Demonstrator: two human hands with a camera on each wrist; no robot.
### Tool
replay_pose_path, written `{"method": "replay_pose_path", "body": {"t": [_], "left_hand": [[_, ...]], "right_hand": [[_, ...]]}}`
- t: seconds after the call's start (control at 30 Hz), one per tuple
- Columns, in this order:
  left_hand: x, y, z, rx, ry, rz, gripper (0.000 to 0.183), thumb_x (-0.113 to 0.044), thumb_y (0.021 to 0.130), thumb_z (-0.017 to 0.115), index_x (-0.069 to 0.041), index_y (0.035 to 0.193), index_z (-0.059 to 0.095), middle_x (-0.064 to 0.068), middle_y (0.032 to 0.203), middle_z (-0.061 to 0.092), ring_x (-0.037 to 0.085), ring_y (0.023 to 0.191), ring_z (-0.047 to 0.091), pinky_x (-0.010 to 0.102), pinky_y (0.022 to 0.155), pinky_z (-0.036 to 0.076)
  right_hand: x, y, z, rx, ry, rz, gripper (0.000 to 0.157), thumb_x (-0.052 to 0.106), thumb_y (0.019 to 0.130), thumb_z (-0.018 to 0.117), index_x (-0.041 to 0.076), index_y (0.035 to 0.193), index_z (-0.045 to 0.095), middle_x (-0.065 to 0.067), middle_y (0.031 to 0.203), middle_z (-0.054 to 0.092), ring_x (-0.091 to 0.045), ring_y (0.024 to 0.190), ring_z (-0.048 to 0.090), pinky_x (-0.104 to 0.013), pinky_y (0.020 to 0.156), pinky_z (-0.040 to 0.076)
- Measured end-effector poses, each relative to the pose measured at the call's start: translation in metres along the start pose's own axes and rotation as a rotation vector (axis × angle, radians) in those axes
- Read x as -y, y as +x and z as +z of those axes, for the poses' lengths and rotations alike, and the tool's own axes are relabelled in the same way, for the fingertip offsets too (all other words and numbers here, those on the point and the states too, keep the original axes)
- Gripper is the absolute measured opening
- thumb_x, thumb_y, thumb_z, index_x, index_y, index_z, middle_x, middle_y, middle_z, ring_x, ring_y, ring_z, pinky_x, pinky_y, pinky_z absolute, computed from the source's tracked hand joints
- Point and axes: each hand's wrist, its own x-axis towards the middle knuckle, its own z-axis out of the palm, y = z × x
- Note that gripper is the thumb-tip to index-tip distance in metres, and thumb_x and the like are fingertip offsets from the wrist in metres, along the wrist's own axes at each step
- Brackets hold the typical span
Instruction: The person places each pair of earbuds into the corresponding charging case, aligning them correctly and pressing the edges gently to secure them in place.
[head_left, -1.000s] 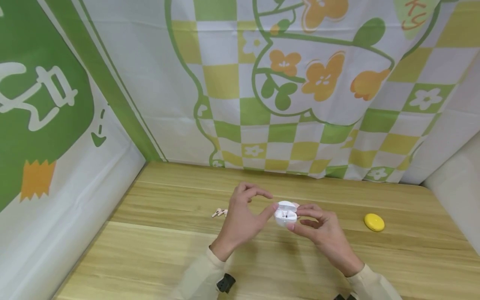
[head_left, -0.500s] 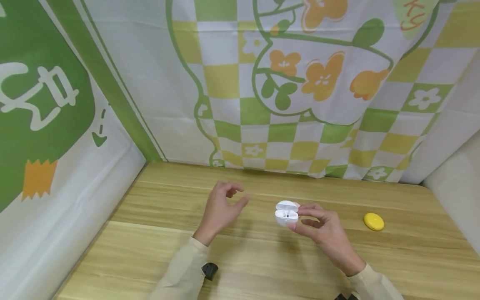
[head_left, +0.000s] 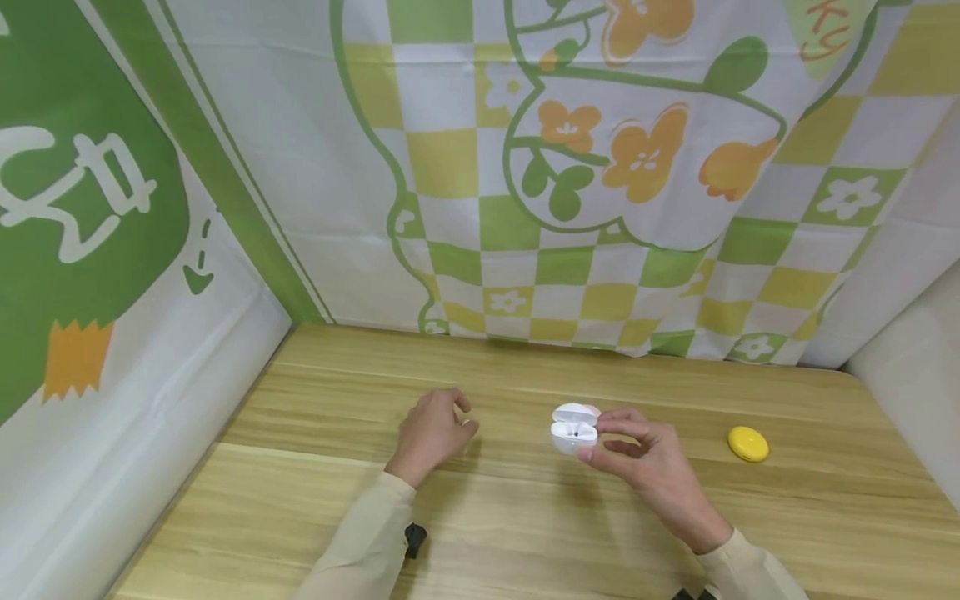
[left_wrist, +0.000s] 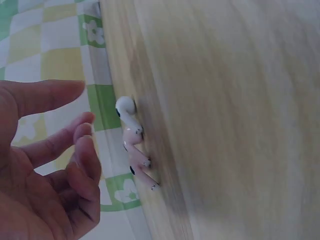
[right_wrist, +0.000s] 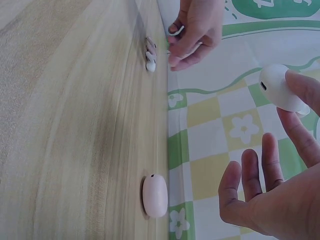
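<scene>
My right hand pinches a white earbud case between thumb and fingers, its lid raised and a small dark spot showing inside. In the right wrist view the back of this white case appears, with my other fingers spread below it. My left hand hovers to the left, fingers loosely bent, nothing between them. Close to its fingertips in the left wrist view lie a white earbud and two pink earbuds in a row on the table. From the head view my left hand hides them.
A yellow round case lies on the wooden table to the right. A pink case rests on the table, mostly hidden behind the white case in the head view. Patterned cloth hangs along the back edge, another at left.
My left hand has left the white case and moved left to beside the loose earbuds, lowering a little. My right hand keeps holding the case nearly still.
</scene>
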Motion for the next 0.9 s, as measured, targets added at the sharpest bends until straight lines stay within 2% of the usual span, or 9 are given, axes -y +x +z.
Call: {"method": "replay_pose_path", "body": {"t": [0.17,0.27,0.47,0.6,0.8,0.9], "left_hand": [[0.002,0.002,0.003,0.023,0.080,-0.063,0.022,-0.015,0.086,0.074,-0.005,0.106,0.072,0.007,0.099,0.072,0.018,0.064,0.056,0.034,0.053,0.044],[0.003,0.004,0.005,0.039,0.100,-0.073,0.019,-0.013,0.085,0.073,-0.006,0.102,0.072,0.006,0.094,0.070,0.020,0.068,0.055,0.036,0.056,0.043],[0.007,0.006,0.007,0.066,0.105,-0.079,0.014,-0.012,0.083,0.073,-0.008,0.096,0.071,0.004,0.085,0.067,0.021,0.068,0.055,0.037,0.059,0.044],[0.009,0.008,0.009,0.063,0.111,-0.077,0.015,-0.012,0.082,0.074,-0.008,0.096,0.072,0.005,0.089,0.069,0.021,0.071,0.057,0.040,0.063,0.046],[0.010,0.009,0.010,0.057,0.101,-0.080,0.014,-0.013,0.083,0.076,-0.010,0.096,0.073,0.005,0.089,0.070,0.021,0.069,0.056,0.037,0.060,0.044],[0.012,0.010,0.010,0.064,0.092,-0.092,0.016,-0.014,0.084,0.077,-0.010,0.099,0.073,0.005,0.095,0.072,0.021,0.070,0.056,0.036,0.059,0.044]], "right_hand": [[0.002,-0.001,0.000,-0.007,-0.024,-0.013,0.027,0.008,0.085,0.082,-0.004,0.109,0.075,-0.016,0.122,0.057,-0.033,0.107,0.064,-0.031,0.089,0.055],[0.002,-0.002,0.001,-0.002,-0.017,-0.015,0.027,0.007,0.085,0.082,-0.006,0.109,0.074,-0.018,0.122,0.057,-0.034,0.106,0.064,-0.032,0.087,0.056],[0.000,-0.001,-0.001,0.011,0.037,0.023,0.030,0.006,0.085,0.081,-0.007,0.110,0.073,-0.018,0.124,0.055,-0.035,0.101,0.068,-0.036,0.082,0.059],[-0.002,0.000,-0.002,0.021,0.038,0.023,0.030,0.007,0.086,0.081,-0.006,0.111,0.073,-0.019,0.125,0.055,-0.035,0.102,0.068,-0.036,0.082,0.059],[-0.002,0.000,-0.002,0.026,0.043,0.021,0.030,0.007,0.086,0.081,-0.006,0.111,0.073,-0.018,0.124,0.054,-0.035,0.101,0.068,-0.037,0.082,0.059],[-0.003,0.000,-0.002,0.024,0.041,0.020,0.030,0.007,0.086,0.081,-0.006,0.111,0.073,-0.018,0.124,0.055,-0.035,0.101,0.068,-0.036,0.082,0.059]]}}
